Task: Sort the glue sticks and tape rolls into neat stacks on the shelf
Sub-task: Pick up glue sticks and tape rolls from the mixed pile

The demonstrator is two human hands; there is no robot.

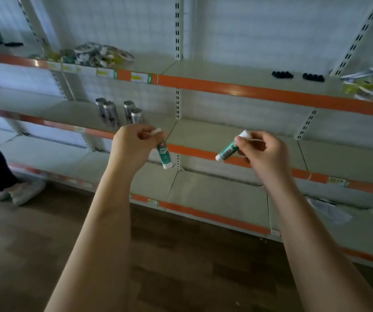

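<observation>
My left hand (133, 145) grips a green and white glue stick (164, 156) that hangs nearly upright from my fingers. A second green and white glue stick (227, 152) is pinched in my right hand (264, 154) and tilts down to the left. Both hands hover in front of the middle shelf (203, 136). A heap of tape rolls (100, 54) lies on the upper shelf (237, 73) at the left. Another pile of tape rolls and packets (370, 83) sits at that shelf's far right.
Several metal cans (118, 113) stand on the middle shelf just behind my left hand. Two dark clusters of small items (297, 75) sit on the upper shelf. A person's leg and white shoes (16, 192) are at the left on the wooden floor (181, 255).
</observation>
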